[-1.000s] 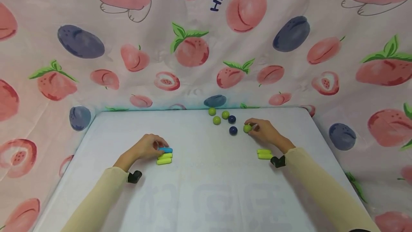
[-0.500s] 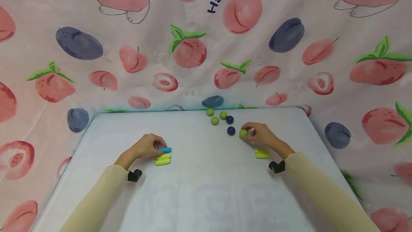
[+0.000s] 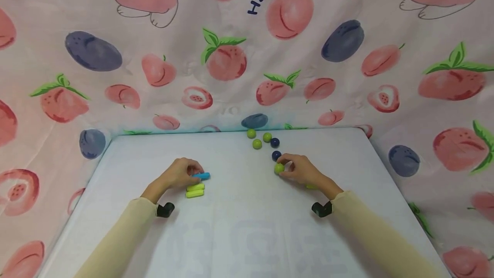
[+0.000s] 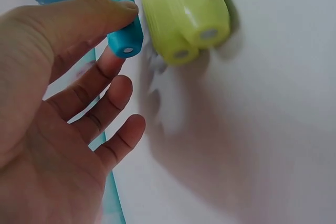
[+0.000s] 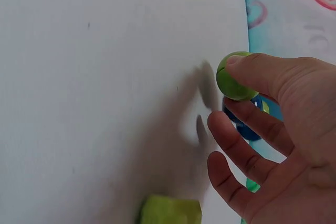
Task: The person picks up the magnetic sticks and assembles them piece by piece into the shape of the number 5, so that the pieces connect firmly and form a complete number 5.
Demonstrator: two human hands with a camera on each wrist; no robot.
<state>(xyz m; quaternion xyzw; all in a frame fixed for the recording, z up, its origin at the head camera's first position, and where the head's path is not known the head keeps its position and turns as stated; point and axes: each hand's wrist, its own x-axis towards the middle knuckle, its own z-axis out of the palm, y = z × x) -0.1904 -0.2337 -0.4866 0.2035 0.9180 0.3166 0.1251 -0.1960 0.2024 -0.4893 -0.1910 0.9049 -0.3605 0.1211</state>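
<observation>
White table (image 3: 239,226): yellow-green rods (image 3: 195,190), green balls (image 3: 257,138), navy balls (image 3: 275,148) on top.

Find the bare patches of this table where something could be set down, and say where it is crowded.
The near part of the white table, between the two sleeves, is bare, as is the far left corner. It is crowded at the far middle: small green and dark blue balls cluster there, by the right hand. Yellow-green plastic cylinders lie beside the left hand.

Right hand (image 3: 302,170) hides most of yellow-green rods (image 3: 310,186); bottom edge crops them.
</observation>
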